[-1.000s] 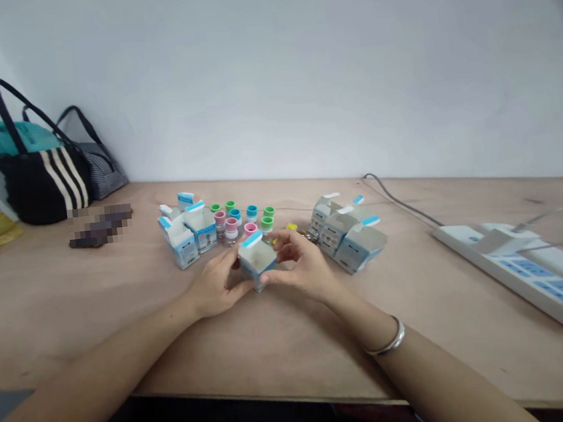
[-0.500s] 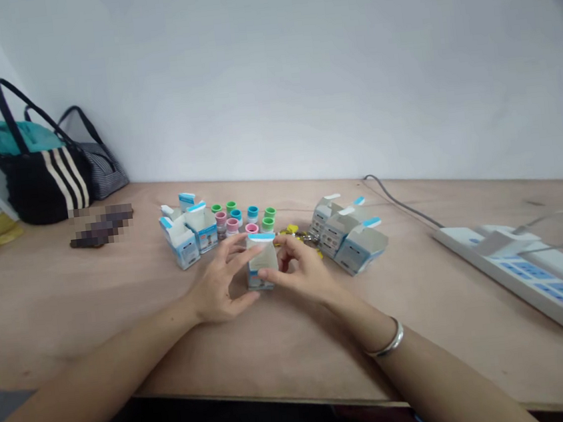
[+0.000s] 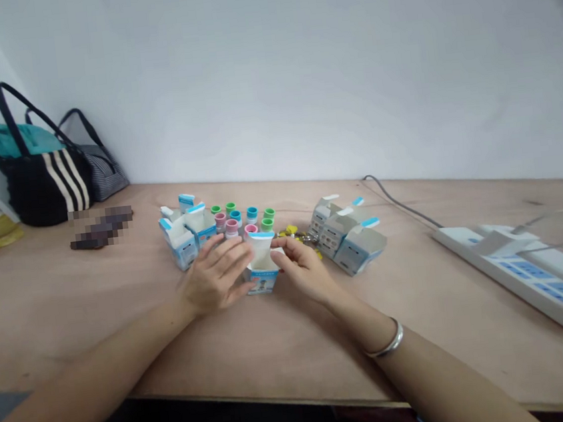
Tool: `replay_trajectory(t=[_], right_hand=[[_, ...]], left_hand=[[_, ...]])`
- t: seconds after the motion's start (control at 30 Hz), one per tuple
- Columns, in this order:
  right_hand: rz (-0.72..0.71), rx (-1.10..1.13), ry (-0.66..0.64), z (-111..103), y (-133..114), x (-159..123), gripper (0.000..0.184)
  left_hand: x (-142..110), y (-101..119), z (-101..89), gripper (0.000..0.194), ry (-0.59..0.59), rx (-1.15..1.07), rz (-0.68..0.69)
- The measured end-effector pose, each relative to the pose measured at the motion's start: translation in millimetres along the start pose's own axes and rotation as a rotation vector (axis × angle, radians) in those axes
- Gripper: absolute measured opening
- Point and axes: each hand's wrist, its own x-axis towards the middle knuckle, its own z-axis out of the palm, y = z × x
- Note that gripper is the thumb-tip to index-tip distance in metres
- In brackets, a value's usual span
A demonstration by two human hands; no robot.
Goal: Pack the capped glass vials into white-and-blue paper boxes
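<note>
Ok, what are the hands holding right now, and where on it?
A small open carton: the right hand's fingers grip its raised top flap, while the left hand's fingers rest against its left side.

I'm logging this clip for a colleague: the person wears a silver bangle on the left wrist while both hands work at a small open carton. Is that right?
No: the silver bangle is on the right wrist, not the left, as the head view shows. The left hand and right hand are at the small open carton, as you say.
</note>
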Motion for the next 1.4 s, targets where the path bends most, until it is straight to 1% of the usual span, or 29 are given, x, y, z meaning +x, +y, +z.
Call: replay_trajectory(t=[0.07,0.1,0.17,0.27,0.33,0.4,0.5,0.57,0.63,0.73,0.8,0.83,0.93,1.03,1.13,1.2,1.23,1.33,1.4], right_hand=[[-0.032,-0.034,0.014,0,2,0,0.027],[-0.045,-0.046,0.017,-1,3,0,0.027],[-0.063,-0.064,0.019,-1,4,0,0.028],[-0.069,-0.091,0.016,-2,5,0,0.030],[-0.063,-0.111,0.012,-1,5,-2,0.031],[-0.059,-0.125,0.023,0,5,-3,0.032],[-0.060,-0.099,0.035,1,5,-3,0.036],[-0.077,-0.078,0.042,-1,5,0,0.037],[-0.112,-0.110,0.079,-7,7,8,0.035],[-0.176,-0.318,0.161,-20,10,29,0.027],[-0.238,-0.537,0.163,-27,13,44,0.018],[-0.271,-0.634,0.153,-29,14,50,0.018],[-0.332,-0.848,0.125,-27,16,61,0.021],[-0.315,-0.929,0.122,-21,20,61,0.016],[-0.309,-0.887,0.129,-21,22,57,0.009],[-0.363,-0.803,0.170,-26,20,53,0.006],[-0.404,-0.742,0.215,-29,17,51,0.006],[-0.532,-0.526,0.372,-36,0,42,0.007],[-0.606,-0.426,0.385,-37,-15,34,0.009]], left_hand=[[1,-2,-1.0,0.046,-0.064,-0.025,0.079],[2,-3,-1.0,0.043,-0.087,-0.044,0.094],[5,-4,0.1,0.036,-0.112,-0.075,0.082],[7,-7,3.2,0.023,-0.111,-0.119,0.040],[6,-9,5.5,0.019,-0.105,-0.182,0.031],[5,-10,7.3,0.019,-0.086,-0.258,0.010],[3,-10,9.1,0.023,-0.025,-0.331,-0.040],[2,-11,9.7,0.026,0.000,-0.338,-0.039],[2,-11,10.1,0.028,0.007,-0.328,-0.009],[3,-9,10.9,0.027,0.011,-0.309,0.032],[3,-8,11.6,0.025,0.008,-0.295,0.030],[3,-8,11.8,0.023,0.006,-0.293,0.025],[4,-6,11.5,0.022,0.010,-0.301,0.022],[6,-4,9.8,0.022,0.017,-0.308,0.032],[8,-2,7.9,0.020,0.022,-0.307,0.012],[8,-1,7.1,0.019,0.020,-0.301,-0.010],[8,0,6.9,0.019,0.018,-0.297,-0.021],[7,0,6.4,0.019,0.010,-0.279,-0.041],[6,0,6.2,0.019,0.007,-0.270,-0.041]])
